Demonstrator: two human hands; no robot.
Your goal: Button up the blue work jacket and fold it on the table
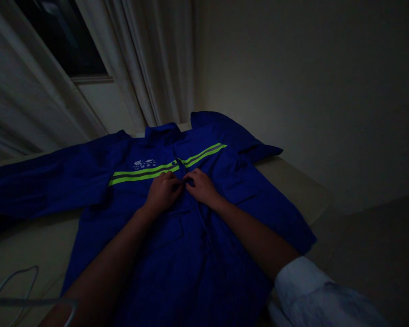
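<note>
A blue work jacket (170, 236) with a yellow-green and grey stripe across the chest lies spread face up. White lettering marks its chest on the left of the view. At the front opening, just below the stripe, my left hand (163, 190) pinches one edge of the front placket. My right hand (202, 186) pinches the placket right beside it, the fingertips of both hands nearly touching. Whatever small part sits between the fingers is hidden. Below the hands the front edges run down close together.
The jacket rests on a pale table (301, 186). One sleeve (47, 181) stretches left, the other (235, 131) is folded back at the far right. A white cable (30, 301) loops at the lower left. Curtains (146, 59) and a dark window (63, 34) stand behind.
</note>
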